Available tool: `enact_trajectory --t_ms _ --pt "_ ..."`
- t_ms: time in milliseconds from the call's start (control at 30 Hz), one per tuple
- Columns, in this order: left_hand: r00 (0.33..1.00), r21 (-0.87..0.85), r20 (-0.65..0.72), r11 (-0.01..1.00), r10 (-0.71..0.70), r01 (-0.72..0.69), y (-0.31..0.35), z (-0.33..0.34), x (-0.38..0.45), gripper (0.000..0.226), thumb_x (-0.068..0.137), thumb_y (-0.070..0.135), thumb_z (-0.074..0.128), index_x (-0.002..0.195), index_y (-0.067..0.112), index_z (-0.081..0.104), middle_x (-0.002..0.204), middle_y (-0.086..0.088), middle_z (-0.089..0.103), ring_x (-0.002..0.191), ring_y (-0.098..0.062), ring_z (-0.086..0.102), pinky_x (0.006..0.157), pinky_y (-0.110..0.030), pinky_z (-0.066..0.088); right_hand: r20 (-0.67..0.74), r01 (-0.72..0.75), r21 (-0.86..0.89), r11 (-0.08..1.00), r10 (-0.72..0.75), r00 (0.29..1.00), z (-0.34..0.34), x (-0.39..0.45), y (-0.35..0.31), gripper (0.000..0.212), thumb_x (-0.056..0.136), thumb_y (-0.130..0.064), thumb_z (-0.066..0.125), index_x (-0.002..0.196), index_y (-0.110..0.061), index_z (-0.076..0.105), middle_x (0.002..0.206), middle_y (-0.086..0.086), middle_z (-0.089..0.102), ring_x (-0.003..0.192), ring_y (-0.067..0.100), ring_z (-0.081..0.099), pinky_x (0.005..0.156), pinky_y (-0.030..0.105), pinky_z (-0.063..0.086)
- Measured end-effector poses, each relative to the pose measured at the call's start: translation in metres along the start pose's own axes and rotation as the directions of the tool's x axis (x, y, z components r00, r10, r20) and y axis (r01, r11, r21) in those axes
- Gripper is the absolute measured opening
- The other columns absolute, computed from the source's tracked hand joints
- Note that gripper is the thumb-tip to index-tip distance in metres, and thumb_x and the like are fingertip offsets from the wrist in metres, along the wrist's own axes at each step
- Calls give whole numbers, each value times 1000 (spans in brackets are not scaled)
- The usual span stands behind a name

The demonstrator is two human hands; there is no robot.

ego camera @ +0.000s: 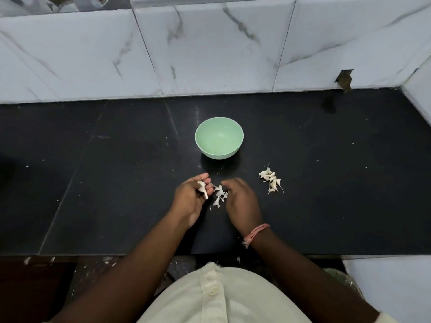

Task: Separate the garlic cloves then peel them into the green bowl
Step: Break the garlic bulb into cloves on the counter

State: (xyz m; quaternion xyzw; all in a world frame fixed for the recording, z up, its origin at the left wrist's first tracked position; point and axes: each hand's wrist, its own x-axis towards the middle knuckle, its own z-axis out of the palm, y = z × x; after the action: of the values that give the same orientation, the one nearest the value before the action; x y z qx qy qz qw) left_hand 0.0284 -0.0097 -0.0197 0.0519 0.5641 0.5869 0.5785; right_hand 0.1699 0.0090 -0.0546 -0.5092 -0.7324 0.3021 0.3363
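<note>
The green bowl (219, 137) stands on the black counter (105, 183), and nothing shows inside it. My left hand (190, 199) lies palm up in front of the bowl, its fingers curled round a garlic stem with husk (202, 189). My right hand (242, 201) hovers palm down just right of it, fingers bent over a small heap of white garlic skins (219, 197); whether it pinches any skin is hidden. A cluster of several separated, unpeeled garlic cloves (271, 180) lies to the right of both hands.
A marble-tiled wall (210, 54) rises behind the counter, with a broken hole (344, 82) at the right. The counter's front edge runs just below my forearms. Small white skin flecks dot the dark surface.
</note>
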Motion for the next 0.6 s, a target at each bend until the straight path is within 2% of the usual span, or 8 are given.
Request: enact_trajectory --t_ms 67,167,267,367,433,500,600 --pt "999 -17 43 1000 1 0 -4 -1 -5 32 100 -12 39 124 -4 58 110 -18 67 95 -24 67 88 -27 59 -81 -25 41 999 28 996 -8 9 -2 27 85 5 54 98 -9 74 97 4 68 88 14 64 82 27 51" --pt "996 -71 89 997 20 -14 -13 -2 -6 30 101 -10 45 129 -4 55 122 -22 67 106 -27 68 93 -32 57 -88 -124 142 982 137 987 -14 15 -11 13 87 -3 71 96 -12 75 95 -1 66 78 4 62 76 16 50" --pt "988 -53 149 998 34 -26 -13 -4 -9 32 100 -10 47 129 -2 58 122 -21 69 111 -27 68 87 -30 61 5 -228 394 890 246 969 -14 15 -22 11 89 -8 75 99 -11 77 94 0 74 82 5 71 77 20 55" --pt "978 29 203 998 53 -60 -10 -5 -12 33 100 -9 47 127 5 62 110 -10 74 96 -15 72 81 -24 60 144 -329 571 752 302 942 -15 15 -27 10 89 -2 75 96 -9 78 83 2 78 72 6 70 66 18 54" --pt "971 97 230 991 67 -91 -10 -4 -13 34 100 -7 49 127 7 63 110 -6 75 91 -9 72 79 -21 58 179 -362 585 726 320 930 -16 14 -26 9 88 -4 77 96 -7 78 81 2 78 68 4 68 60 19 52" --pt "967 171 241 978 80 -123 -9 -4 -14 34 100 -6 51 129 6 63 117 -9 73 90 -8 72 75 -19 58 202 -383 572 725 329 923 -16 14 -23 7 88 -5 77 95 -6 79 74 -1 75 64 4 64 56 20 51" --pt "960 271 251 943 125 -193 -7 -2 -14 33 99 -8 53 128 1 64 117 -17 72 91 -14 72 76 -22 58 203 -390 544 743 335 920 -16 12 -21 7 89 -2 74 90 -6 79 63 -5 69 57 5 59 53 21 49"
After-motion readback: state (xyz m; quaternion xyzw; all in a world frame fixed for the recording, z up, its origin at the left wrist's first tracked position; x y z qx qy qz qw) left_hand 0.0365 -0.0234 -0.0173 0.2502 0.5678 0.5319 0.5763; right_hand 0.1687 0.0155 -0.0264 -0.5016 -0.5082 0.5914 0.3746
